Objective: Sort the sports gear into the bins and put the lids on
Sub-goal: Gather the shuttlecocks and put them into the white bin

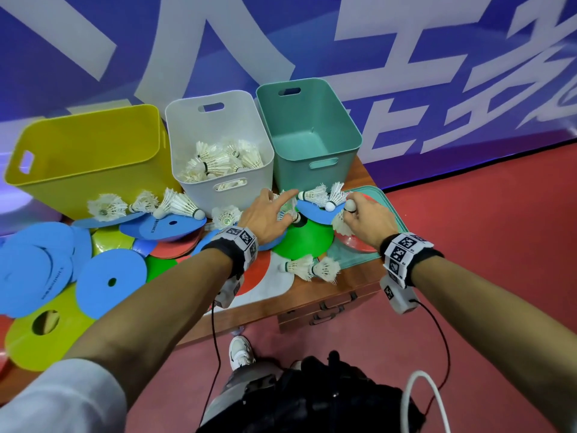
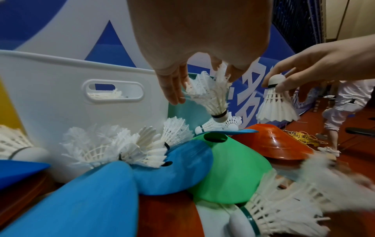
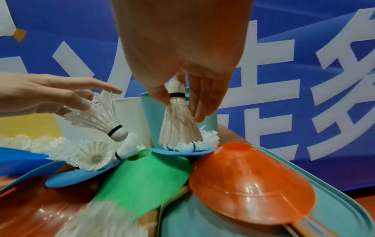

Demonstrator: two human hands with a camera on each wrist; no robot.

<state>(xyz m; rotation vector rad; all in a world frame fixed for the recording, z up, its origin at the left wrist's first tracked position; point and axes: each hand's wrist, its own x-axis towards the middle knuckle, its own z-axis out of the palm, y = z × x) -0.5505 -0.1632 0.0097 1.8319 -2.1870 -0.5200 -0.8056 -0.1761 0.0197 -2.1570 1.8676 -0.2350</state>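
Note:
Three bins stand in a row at the back: yellow, white holding several shuttlecocks, and teal, which holds nothing. My left hand pinches a shuttlecock by its feathers, cork down, above the green cone. To its right, my right hand pinches another shuttlecock by its cork, feathers hanging down, over an orange cone. Loose shuttlecocks lie on a blue cone, near the table's front and before the yellow bin.
Blue, green, yellow and red flat cones are heaped over the left of the wooden table. A teal lid lies under the orange cone at the right edge. A blue banner wall stands behind the bins. A person in white stands far right.

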